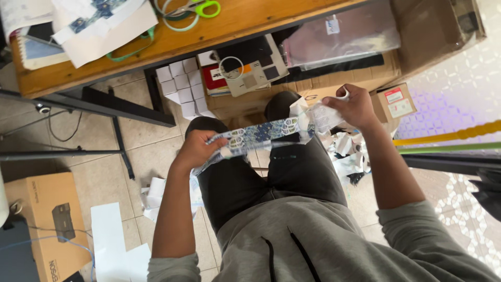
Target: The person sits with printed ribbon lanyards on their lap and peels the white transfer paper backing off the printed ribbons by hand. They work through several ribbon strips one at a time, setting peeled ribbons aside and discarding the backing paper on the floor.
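Note:
A long strip of blue-and-white patterned paper (255, 134) stretches across my lap above my dark trousers. My left hand (197, 149) grips its left end. My right hand (352, 107) pinches the right end, where a thin white backing or clear film (319, 117) is bunched and partly pulled off. A small white ring-like object (343, 95) sits at my right fingers; I cannot tell what it is. Both forearms reach out from grey sleeves.
A wooden table edge (219, 31) runs above, carrying papers (99, 23), green-handled scissors (201, 8) and a tape ring. Under it stand stacked white cubes (182, 86), sample cards and cardboard boxes (394, 102). Paper scraps (347, 151) litter the tiled floor. A brown carton (49, 219) lies at left.

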Demonstrator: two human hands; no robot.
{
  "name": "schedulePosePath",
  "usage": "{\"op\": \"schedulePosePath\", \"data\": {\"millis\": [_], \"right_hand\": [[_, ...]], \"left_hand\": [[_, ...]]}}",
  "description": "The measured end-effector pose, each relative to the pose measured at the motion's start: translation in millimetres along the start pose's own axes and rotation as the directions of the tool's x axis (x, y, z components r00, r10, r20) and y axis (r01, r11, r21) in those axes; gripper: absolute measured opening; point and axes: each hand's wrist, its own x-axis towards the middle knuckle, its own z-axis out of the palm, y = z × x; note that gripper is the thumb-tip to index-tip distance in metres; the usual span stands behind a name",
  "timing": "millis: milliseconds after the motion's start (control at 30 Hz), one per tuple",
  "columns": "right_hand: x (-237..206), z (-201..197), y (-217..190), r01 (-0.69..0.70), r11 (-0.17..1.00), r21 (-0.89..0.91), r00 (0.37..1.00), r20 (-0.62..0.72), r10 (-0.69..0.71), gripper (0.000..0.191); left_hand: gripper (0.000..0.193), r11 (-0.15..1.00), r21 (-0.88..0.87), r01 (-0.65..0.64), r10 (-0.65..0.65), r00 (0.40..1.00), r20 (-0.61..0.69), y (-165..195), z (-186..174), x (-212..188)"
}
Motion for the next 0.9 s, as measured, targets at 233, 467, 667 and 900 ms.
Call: {"op": "schedulePosePath", "data": {"millis": [233, 467, 667, 900], "right_hand": [[4.4, -2.0, 21.1, 0.1, 0.995, 0.03, 0.991, 0.083, -0.102, 0.031], [-11.4, 14.1, 23.5, 0.007, 0.977, 0.212, 0.993, 0.114, -0.032, 0.017], [-8.7, 2.0, 30.8, 0.098, 0.952, 0.289, 0.993, 0.036, -0.114, 0.017], [-6.0, -34.1, 77.0, 0.119, 0.987, 0.105, 0.979, 0.151, -0.134, 0.03]], "left_hand": [[0.049, 0.959, 0.279, 0.047, -0.074, 0.993, 0.086, -5.5, 11.8, 18.7], [0.101, 0.771, 0.56, -0.302, 0.303, 0.948, 0.095, 52.4, 86.4, 41.3], [0.072, 0.907, 0.366, -0.206, 0.189, 0.978, 0.084, 65.5, 204.9, 73.0], [0.038, 0.849, 0.24, -0.47, 0.365, 0.852, 0.376, 17.6, 194.4, 95.3]]}}
